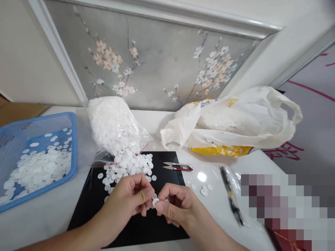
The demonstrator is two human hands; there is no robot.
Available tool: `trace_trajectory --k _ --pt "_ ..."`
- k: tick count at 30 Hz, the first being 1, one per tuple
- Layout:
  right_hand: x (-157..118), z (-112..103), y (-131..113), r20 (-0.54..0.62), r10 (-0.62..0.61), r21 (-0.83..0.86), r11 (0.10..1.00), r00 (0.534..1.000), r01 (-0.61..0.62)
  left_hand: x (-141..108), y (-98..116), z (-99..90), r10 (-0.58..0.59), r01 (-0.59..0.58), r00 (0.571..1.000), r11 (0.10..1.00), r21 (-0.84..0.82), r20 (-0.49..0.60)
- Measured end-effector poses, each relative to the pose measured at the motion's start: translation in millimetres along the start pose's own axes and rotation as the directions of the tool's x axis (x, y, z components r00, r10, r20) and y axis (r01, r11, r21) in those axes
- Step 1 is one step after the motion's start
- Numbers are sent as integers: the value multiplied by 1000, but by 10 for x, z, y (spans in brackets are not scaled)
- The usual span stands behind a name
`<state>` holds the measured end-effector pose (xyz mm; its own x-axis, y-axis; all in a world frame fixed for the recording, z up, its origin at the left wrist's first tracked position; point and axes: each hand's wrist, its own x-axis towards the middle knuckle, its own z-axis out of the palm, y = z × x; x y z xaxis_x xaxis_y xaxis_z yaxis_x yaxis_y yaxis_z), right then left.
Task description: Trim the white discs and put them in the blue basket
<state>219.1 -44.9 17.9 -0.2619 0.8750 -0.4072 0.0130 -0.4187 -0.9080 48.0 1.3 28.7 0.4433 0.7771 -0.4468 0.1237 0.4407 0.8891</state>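
My left hand [131, 195] and my right hand [179, 204] meet over a black mat [125, 226], fingers curled in a pinch. Between their fingertips is a small round white disc [155, 202], gripped by the right thumb and index finger, with the left fingertips against it. A few more discs show at the fingers, partly hidden. Behind my left hand, a loose pile of white discs [128, 165] spreads from the mouth of a clear plastic bag [112, 122] filled with them. Thread snips [180, 166] with red handles lie at the mat's far right.
On the left stands a blue plastic basket [74, 146] holding many white discs. A white and yellow carrier bag [235, 122] lies at the back right. Several loose discs [204, 191] and a dark pen-like item [231, 195] in clear wrap lie right of the mat.
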Motion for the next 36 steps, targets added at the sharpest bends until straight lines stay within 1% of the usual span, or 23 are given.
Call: trace_trajectory --k 2,4,5,6,8,9,11,13,15,16,19,21,22,24,25,26,27,29,32,33,34,36 --pt "-3 -13 11 -6 30 18 999 1000 -30 40 79 -110 90 -85 994 993 83 -62" --pt "-2 -28 19 -12 31 37 999 999 -31 92 174 -244 217 -179 964 957 230 -153" --pt "1 -34 21 -10 20 48 999 1000 -19 113 219 -306 270 -200 944 925 322 -188" --pt "4 -38 21 -8 3 66 998 1000 -2 127 259 -356 298 -208 932 905 372 -205" --pt "12 -44 14 -10 -42 142 989 999 43 127 316 -410 319 -201 924 876 438 -212" --pt "16 -49 8 -18 -63 201 977 998 65 112 333 -411 331 -206 923 857 473 -197" --pt "25 -71 -9 -44 -93 326 940 995 102 64 344 -373 369 -233 922 771 592 -118" --pt "36 -110 -26 -60 -106 416 901 993 122 9 331 -313 364 -252 931 657 711 -7" --pt "49 -158 -40 -71 -104 466 876 992 125 -33 296 -262 343 -291 934 567 771 100" --pt "57 -181 -46 -78 -92 482 868 993 118 -48 270 -243 348 -325 926 533 782 148" --pt "76 -217 -58 -89 -5 521 852 996 51 -63 160 -202 404 -442 872 402 802 278" --pt "84 -213 -58 -85 66 566 824 994 -6 -57 52 -165 427 -483 835 271 833 346" --pt "87 -206 -54 -71 91 592 805 993 -32 -50 -10 -141 438 -500 813 189 845 383" --pt "93 -192 -38 -24 103 638 768 994 -64 -31 -139 -86 467 -533 751 13 846 467" --pt "95 -188 -27 4 95 652 754 996 -74 -19 -199 -59 478 -531 729 -58 846 490" --pt "96 -186 -15 25 81 662 745 996 -77 -5 -252 -36 485 -520 716 -109 847 502" --pt "95 -188 -5 41 64 668 740 997 -75 10 -297 -16 486 -505 714 -141 852 504" --pt "91 -198 8 57 31 671 739 998 -61 41 -363 6 487 -481 720 -163 861 494" --pt "78 -216 5 76 -1 660 750 997 -49 75 -435 4 496 -469 730 -136 873 470" --pt "74 -220 -1 80 -4 657 752 997 -50 81 -455 -2 507 -470 730 -112 875 457" --pt "71 -223 -7 82 -2 653 756 997 -52 85 -469 -9 519 -477 733 -67 876 439" --pt "69 -224 -18 84 -1 634 771 996 -53 82 -468 -25 534 -499 748 63 864 393"
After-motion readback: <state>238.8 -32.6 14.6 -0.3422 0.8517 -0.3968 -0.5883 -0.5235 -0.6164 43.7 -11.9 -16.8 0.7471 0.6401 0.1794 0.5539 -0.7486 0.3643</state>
